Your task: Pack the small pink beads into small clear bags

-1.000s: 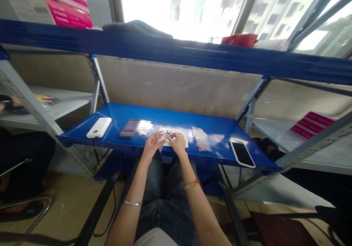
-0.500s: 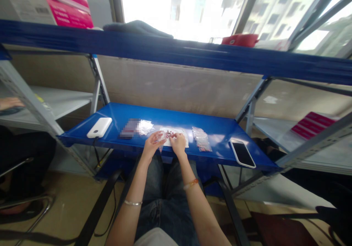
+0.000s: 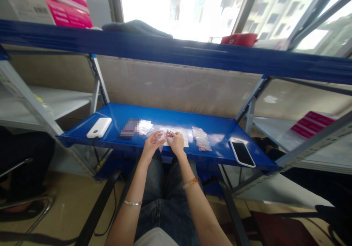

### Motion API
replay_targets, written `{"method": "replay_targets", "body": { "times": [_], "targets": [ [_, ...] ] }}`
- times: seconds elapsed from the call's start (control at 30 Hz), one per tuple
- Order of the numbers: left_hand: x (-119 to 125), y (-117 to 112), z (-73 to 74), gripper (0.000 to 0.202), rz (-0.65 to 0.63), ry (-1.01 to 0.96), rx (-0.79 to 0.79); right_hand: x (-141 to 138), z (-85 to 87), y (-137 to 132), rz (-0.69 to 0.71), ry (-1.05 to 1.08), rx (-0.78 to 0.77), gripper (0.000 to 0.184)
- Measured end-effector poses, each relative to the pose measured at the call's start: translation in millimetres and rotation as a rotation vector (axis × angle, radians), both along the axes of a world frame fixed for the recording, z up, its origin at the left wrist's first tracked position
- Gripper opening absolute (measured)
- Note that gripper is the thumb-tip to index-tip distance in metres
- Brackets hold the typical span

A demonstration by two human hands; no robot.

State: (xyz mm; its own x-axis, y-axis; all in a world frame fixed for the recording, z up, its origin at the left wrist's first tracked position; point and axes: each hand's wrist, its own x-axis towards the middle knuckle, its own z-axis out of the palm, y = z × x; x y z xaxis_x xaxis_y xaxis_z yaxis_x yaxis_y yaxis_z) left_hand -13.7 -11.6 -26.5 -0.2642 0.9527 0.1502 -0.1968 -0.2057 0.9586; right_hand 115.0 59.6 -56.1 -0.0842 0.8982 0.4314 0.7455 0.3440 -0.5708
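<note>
My left hand is closed on a small clear plastic bag at the front edge of the blue shelf. Right beside it, my right hand has its fingers pinched at the bag's mouth; what they hold, if anything, is too small to make out. Behind the fingers lie several small dark red pieces on a white sheet. A stack of clear bags with reddish contents rests to the right. Left of my hands are flat clear bags.
A white power bank with a black cable lies at the left end, near a blurred-out item. A white-framed phone lies at the right. The upper blue shelf beam crosses in front, and metal posts stand at both sides.
My right hand has shifted slightly left, closer to the bag in my left hand. At the far left, another person's hand has gone out of view.
</note>
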Motion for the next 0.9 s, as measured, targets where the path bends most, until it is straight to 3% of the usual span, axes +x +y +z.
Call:
{"method": "replay_targets", "body": {
  "times": [0.3,0.47,0.67,0.77,0.9],
  "targets": [
    [-1,-1,0.5,0.052,-0.006,0.026,-0.007,-2,1.6,6,0.022,0.112,-0.001,0.012],
    [0,-2,3.5,0.052,-0.018,0.005,0.003,6,30.6,-4,0.077,0.339,0.048,0.015],
    [-2,1,1.4,0.054,0.006,0.058,-0.002,14,76.4,-22,0.275,0.388,0.059,0.013],
    [-2,1,1.9,0.055,-0.003,0.056,0.0,11,83.9,-28,0.369,0.347,0.02,0.012],
    [-3,1,2.7,0.058,-0.006,0.063,-0.007,6,81.5,-30,0.417,0.291,-0.032,0.014]
  ]
}}
